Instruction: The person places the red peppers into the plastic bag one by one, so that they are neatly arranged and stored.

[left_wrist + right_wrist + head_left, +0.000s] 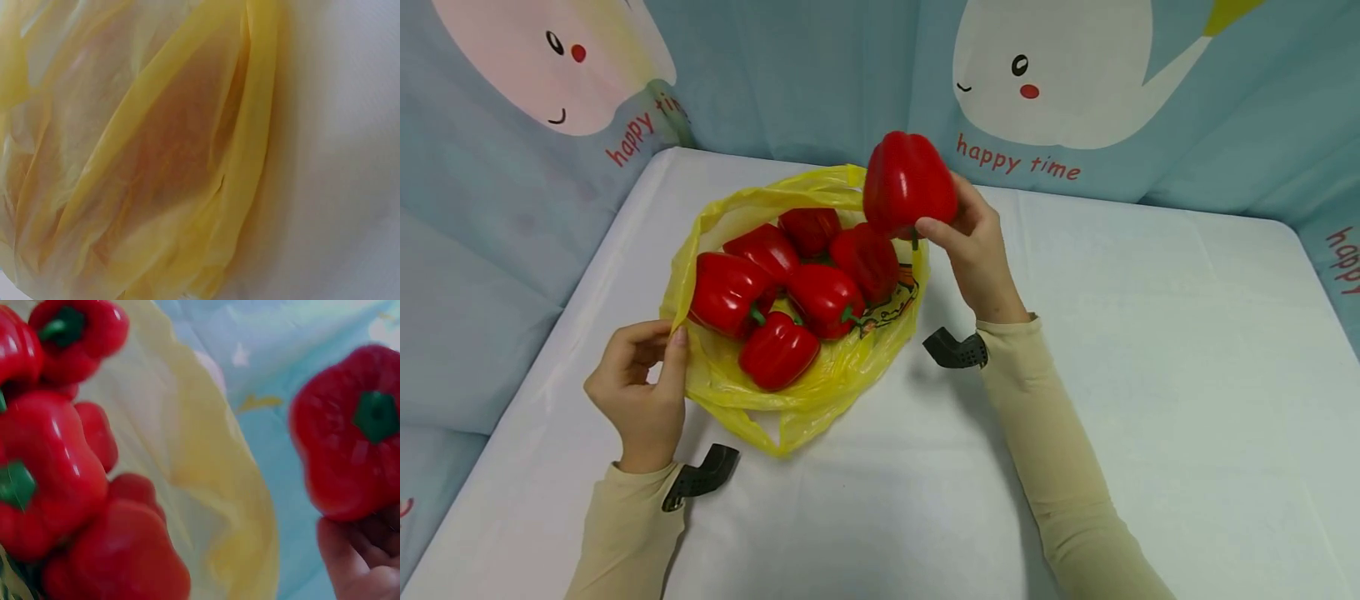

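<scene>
A yellow plastic bag [850, 379] lies with its mouth wide on the table, several red bell peppers [826, 298] inside it. My left hand [643, 387] pinches the bag's left rim between thumb and fingers. Raised over the bag's far right edge, one red bell pepper [906, 183] is held in my right hand [977, 250], its green stem pointing down toward me. The right wrist view shows this pepper [347, 444] above the fingers and thumb, apart from those in the bag. Only the bag's folds [175, 125] fill the left wrist view; the left hand is hidden there.
A white-covered table [1150, 375] extends to the right of the bag. Behind it and on the left hangs a blue curtain [820, 83] with cartoon whales. A black wrist mount [955, 348] juts from the right sleeve, another [703, 475] from the left.
</scene>
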`<state>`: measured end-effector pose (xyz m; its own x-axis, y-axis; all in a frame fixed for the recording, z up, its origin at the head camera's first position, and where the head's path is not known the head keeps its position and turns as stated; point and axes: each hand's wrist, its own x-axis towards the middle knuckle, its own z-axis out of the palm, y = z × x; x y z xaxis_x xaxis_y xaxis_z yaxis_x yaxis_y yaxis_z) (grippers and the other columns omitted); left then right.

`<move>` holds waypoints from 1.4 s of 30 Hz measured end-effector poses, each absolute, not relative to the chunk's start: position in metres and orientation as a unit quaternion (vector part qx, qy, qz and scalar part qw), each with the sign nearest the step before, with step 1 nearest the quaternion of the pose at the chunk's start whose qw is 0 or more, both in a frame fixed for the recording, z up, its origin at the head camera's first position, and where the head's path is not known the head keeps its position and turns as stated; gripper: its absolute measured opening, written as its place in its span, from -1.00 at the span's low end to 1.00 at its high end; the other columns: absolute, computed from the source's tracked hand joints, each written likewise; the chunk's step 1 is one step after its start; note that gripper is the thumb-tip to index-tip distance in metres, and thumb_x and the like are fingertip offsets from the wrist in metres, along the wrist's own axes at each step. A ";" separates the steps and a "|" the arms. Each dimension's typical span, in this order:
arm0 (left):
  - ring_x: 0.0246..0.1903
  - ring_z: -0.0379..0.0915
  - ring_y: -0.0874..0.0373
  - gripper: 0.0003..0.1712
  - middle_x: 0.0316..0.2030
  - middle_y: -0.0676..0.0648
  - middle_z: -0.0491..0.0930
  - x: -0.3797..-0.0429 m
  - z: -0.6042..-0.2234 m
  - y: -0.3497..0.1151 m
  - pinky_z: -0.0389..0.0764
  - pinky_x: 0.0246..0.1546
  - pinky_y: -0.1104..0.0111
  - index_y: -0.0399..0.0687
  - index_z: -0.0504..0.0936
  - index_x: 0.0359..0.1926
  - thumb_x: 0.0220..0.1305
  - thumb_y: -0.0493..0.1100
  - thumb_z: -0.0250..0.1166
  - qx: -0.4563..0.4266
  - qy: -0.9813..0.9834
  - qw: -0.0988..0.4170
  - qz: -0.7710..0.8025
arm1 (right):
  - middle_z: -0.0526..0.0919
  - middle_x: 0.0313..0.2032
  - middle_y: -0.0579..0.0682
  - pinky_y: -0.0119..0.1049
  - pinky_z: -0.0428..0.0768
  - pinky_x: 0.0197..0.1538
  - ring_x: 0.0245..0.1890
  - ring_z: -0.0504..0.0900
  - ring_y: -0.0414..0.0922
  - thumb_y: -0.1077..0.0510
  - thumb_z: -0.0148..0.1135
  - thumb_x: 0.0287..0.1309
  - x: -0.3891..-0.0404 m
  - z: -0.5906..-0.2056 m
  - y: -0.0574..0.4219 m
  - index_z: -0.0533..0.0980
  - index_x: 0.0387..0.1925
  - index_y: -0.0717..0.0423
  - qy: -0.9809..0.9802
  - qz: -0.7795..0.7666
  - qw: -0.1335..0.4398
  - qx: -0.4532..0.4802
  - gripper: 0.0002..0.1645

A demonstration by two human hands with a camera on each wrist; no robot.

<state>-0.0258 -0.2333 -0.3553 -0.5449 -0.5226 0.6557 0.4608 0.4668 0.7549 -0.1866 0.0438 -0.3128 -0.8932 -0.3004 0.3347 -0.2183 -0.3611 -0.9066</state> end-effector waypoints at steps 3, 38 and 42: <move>-0.52 0.48 0.35 -0.75 -0.46 0.11 0.61 -0.026 -0.355 -0.233 0.50 -0.39 0.61 -0.68 0.53 -0.38 0.07 -0.42 0.32 0.018 -0.707 0.482 -0.518 | 0.45 0.12 0.15 -0.16 0.59 0.00 0.05 0.45 0.08 0.16 0.37 -0.01 -0.178 -0.309 0.036 0.31 0.27 0.30 0.574 -0.773 0.088 -0.256 -0.20; -0.45 0.53 0.28 -0.87 -0.49 -0.24 0.56 -0.030 -0.349 -0.227 0.56 -0.32 0.59 -0.62 0.54 -0.43 0.02 -0.50 0.28 0.016 -0.668 0.516 -0.535 | 0.52 0.04 0.23 -0.33 0.56 0.03 -0.01 0.54 0.00 0.33 0.29 0.12 -0.157 -0.343 -0.017 0.39 0.17 0.36 0.705 -0.651 0.080 -0.270 -0.43; -0.45 0.54 0.28 -0.86 -0.49 -0.22 0.57 -0.029 -0.349 -0.227 0.56 -0.31 0.59 -0.62 0.54 -0.43 0.02 -0.49 0.29 0.016 -0.667 0.517 -0.537 | 0.50 0.08 0.19 -0.35 0.53 0.06 0.03 0.53 -0.04 0.33 0.29 0.12 -0.155 -0.343 -0.018 0.39 0.18 0.35 0.713 -0.630 0.073 -0.298 -0.43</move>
